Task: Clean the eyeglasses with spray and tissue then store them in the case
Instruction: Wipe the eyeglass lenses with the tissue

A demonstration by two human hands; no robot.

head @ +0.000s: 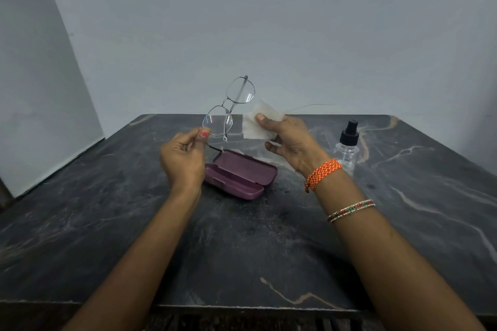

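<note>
1. The open purple hard-shell eyeglass case lay on the dark marble table.
2. Above the case's left end, the left hand pinched the thin metal-framed eyeglasses by one temple, lenses raised.
3. Above the case's right end, the right hand gripped a white tissue between thumb and fingers.
4. Right of the case stood a clear spray bottle with black nozzle.
</note>
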